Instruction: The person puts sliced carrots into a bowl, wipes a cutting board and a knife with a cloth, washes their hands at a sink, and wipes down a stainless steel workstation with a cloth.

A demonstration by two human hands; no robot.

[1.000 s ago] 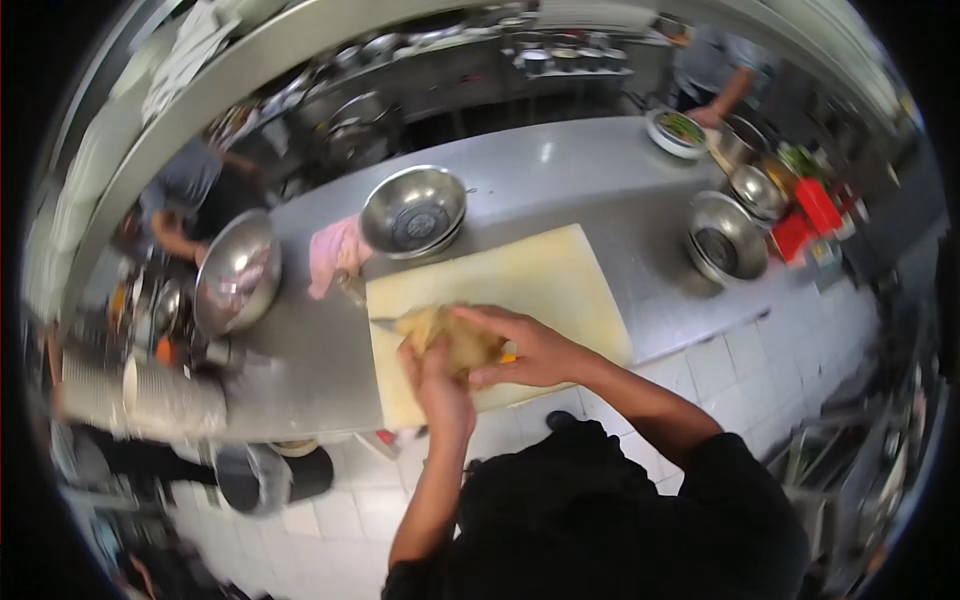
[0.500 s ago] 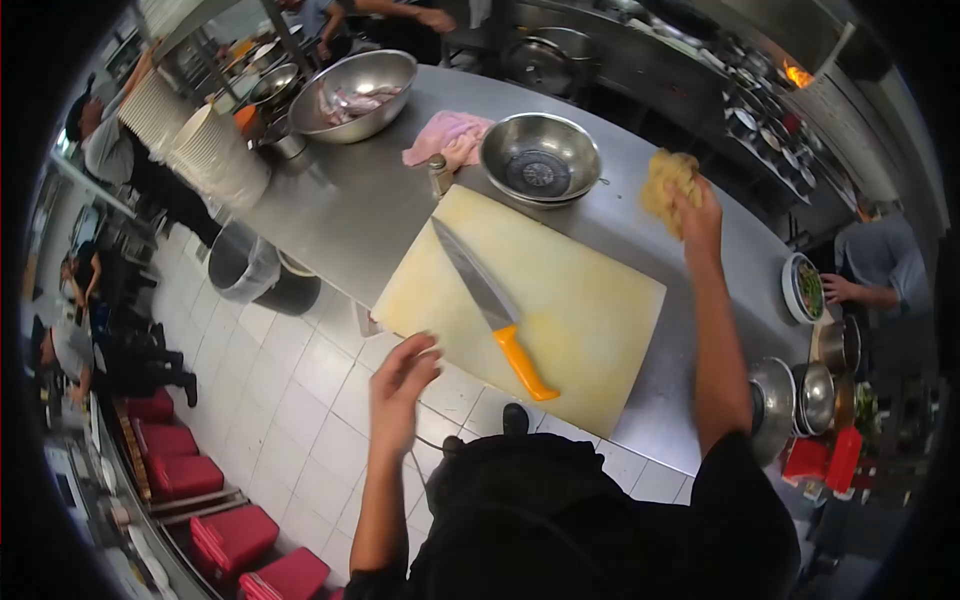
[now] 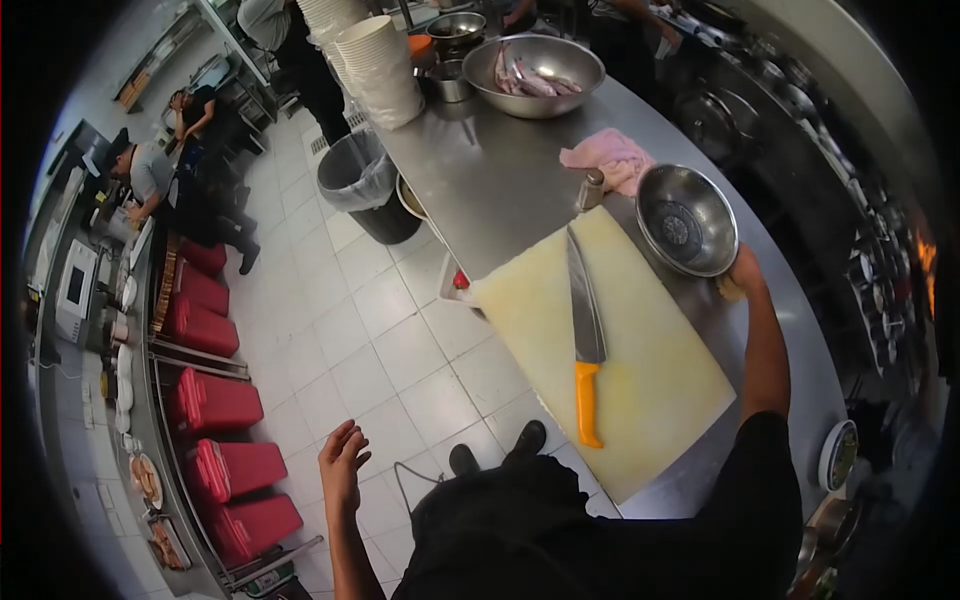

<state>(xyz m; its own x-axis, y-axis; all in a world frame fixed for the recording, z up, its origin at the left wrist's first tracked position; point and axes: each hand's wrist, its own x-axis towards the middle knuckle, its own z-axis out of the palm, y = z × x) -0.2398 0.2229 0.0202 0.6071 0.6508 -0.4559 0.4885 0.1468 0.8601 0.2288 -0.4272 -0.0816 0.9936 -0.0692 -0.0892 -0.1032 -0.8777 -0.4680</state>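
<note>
My right hand [image 3: 744, 270] is at the lower right rim of a steel bowl [image 3: 687, 220], closed round a yellowish cloth [image 3: 731, 289] that shows only in part below the fingers. My left hand [image 3: 343, 458] hangs over the floor with its fingers slightly bent and apart, holding nothing. Between them, a knife with an orange handle [image 3: 588, 402] lies on the pale cutting board [image 3: 650, 345], its blade pointing away from me. Just beyond the board stand a small shaker [image 3: 590, 190] and a pink cloth [image 3: 609, 158].
At the far end of the steel table [image 3: 465, 190] are a large bowl of fish-like pieces [image 3: 535, 78] and stacked containers [image 3: 380, 72]. A lined bin [image 3: 370, 187] stands beside it. Red bins [image 3: 215, 400] line the left. People stand at the back left.
The view has turned left. My right hand has moved the yellowish cloth from the open table to the bowl's side. My left hand stays empty. Earlier, both hands were together over the board.
</note>
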